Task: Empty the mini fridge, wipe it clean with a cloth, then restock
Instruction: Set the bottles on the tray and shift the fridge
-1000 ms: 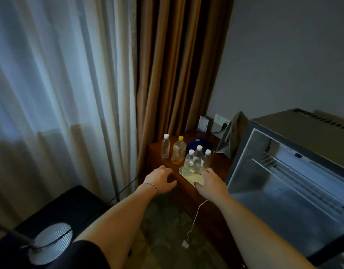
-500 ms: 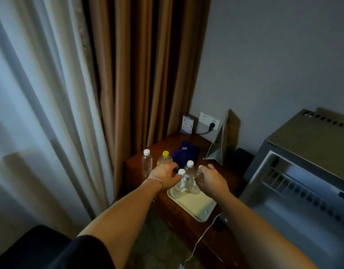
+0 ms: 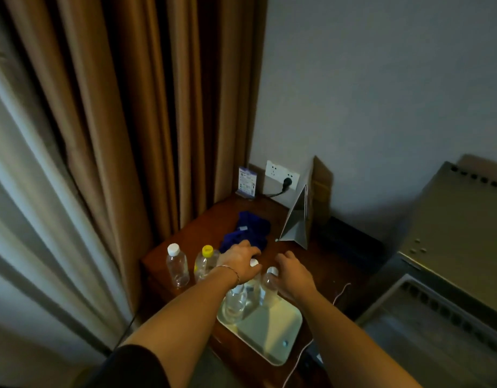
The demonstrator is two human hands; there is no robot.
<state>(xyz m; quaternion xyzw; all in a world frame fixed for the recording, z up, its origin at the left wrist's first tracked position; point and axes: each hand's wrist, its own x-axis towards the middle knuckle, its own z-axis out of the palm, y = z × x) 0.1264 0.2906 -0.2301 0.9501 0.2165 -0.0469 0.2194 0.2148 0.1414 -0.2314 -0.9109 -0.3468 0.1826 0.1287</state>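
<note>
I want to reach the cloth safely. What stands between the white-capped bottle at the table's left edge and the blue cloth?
In the head view, the yellow-capped bottle stands between the white-capped bottle and the blue cloth.

Hidden, cropped and unreadable parts

The left hand covers the top of one bottle on the tray, so whether its fingers grip it cannot be told; the right hand hides the side of the bottle beside it. The mini fridge runs off the right edge, its inside unseen. The print on the small card at the table's far edge is too small to read. The white cable leaves the bottom edge.
</note>
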